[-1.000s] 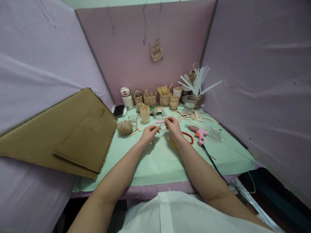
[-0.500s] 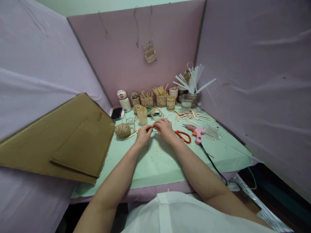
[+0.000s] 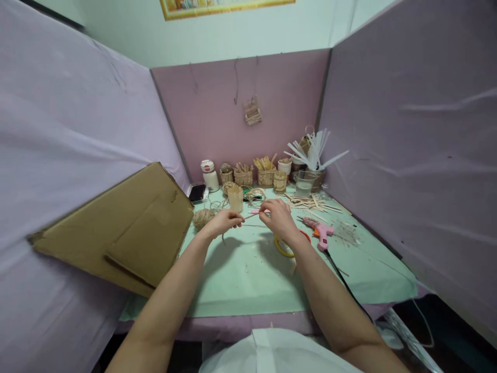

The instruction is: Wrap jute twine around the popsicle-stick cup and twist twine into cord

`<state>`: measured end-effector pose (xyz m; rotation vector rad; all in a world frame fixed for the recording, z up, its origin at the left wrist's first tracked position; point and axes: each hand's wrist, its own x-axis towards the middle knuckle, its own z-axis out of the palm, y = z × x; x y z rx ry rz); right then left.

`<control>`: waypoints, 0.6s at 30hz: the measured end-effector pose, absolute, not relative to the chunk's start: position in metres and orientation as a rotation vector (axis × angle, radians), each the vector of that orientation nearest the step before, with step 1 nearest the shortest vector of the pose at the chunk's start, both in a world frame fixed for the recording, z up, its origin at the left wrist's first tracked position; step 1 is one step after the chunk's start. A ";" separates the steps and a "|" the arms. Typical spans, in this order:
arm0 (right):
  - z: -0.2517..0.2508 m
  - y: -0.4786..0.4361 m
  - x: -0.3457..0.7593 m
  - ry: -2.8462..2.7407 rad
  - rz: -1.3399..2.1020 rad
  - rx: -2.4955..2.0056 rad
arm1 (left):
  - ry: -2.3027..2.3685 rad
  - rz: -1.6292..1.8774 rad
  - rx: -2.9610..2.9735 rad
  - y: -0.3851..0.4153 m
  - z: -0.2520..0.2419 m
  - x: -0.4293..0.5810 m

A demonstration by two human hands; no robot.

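Note:
Above the middle of the green-covered table, my left hand [image 3: 227, 220] is closed on a thin twine [image 3: 250, 215], whose loose end hangs below the fingers. My right hand [image 3: 276, 215] pinches the other part of this twine, which is stretched between the two hands. A ball of twine [image 3: 203, 219] lies beside my left wrist. Behind the hands stands a pale cylindrical cup [image 3: 235, 199]. Under my right wrist is a yellow ring-shaped thing [image 3: 282, 247], next to red scissor handles [image 3: 305, 235], partly hidden by the forearm.
A pink glue gun [image 3: 323, 232] with a black cord lies at right, near scattered wooden sticks [image 3: 314, 203]. Baskets of sticks [image 3: 243, 177], a white bottle [image 3: 210, 176] and a phone [image 3: 197, 192] line the back. Brown cardboard [image 3: 143, 233] leans at left.
My hands have moved apart, stretching the twine between them. The view has tilted up and shifted left, showing a picture frame's edge. The yellow ring now shows beside my right wrist.

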<state>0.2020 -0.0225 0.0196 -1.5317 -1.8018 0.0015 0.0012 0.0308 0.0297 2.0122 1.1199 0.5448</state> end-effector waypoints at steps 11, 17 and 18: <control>0.022 -0.011 0.220 -1.750 -0.007 -1.555 | 1.444 0.599 2.211 0.054 0.038 -0.041; 0.014 -0.012 0.215 -1.763 0.020 -1.649 | 1.660 0.749 2.266 0.047 0.029 -0.045; 0.013 -0.012 0.214 -1.762 0.019 -1.664 | 1.667 0.758 2.262 0.046 0.026 -0.046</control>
